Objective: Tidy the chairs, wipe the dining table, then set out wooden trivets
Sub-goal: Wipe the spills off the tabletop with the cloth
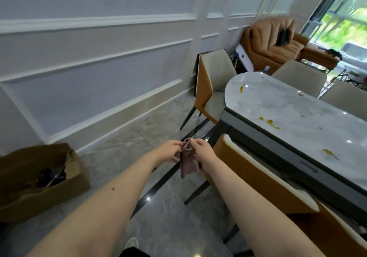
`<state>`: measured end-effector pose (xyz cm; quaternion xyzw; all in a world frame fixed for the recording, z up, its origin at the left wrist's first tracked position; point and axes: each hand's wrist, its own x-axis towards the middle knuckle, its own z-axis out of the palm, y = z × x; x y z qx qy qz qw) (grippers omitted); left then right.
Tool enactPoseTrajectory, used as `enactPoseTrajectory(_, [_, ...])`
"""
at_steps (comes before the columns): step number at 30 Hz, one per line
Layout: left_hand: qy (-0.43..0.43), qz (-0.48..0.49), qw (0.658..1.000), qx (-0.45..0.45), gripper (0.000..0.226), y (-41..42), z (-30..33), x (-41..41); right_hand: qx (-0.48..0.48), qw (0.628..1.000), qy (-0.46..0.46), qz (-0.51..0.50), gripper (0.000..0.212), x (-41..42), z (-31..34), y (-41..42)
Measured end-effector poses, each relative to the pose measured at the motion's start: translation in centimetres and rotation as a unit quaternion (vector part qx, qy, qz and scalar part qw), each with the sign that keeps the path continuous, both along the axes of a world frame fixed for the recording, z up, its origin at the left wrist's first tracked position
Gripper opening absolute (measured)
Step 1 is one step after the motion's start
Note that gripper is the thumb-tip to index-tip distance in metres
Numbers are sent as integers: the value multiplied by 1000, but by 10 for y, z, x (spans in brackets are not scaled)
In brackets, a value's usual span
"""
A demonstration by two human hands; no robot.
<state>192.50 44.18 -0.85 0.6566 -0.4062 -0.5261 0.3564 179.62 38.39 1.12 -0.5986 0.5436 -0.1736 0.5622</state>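
Mauve, soft and crumpled, the cloth hangs in the air over the grey tiled floor, pinched at its top edge by the left hand and right hand, fingers curled on it. Just right, the oval marble counter carries orange smears; orange-backed chairs are tucked against it.

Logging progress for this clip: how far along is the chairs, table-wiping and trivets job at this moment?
Done, it seems: the near chair sits pushed in against the dining table. In hand: the left hand and right hand both pinch a pinkish cloth over the floor, away from the table. Left: orange smears remain on the marble top, so wiping has not begun, and no trivets are in view.
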Motion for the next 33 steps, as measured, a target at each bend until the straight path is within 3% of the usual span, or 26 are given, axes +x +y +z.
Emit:
enactPoseTrajectory(6, [-73, 14, 995, -59, 14, -83, -11, 57, -2, 999, 27, -44, 32, 64, 3, -71])
enactPoseTrajectory(11, [-132, 10, 989, -67, 30, -157, -27, 85, 0, 996, 45, -71, 35, 84, -2, -129])
enactPoseTrajectory(17, [-158, 0, 984, -85, 33, -259, -42, 102, 33, 994, 61, -79, 42, 91, -19, -221])
enactPoseTrajectory(25, [-205, -49, 972, -103, 17, -402, -28, 85, 24, 989, 66, -132, 37, 62, -25, -357])
enactPoseTrajectory(33, [-225, -129, 955, -145, 22, -514, -13, 51, -49, 976, 86, -194, 30, 15, -20, -457])
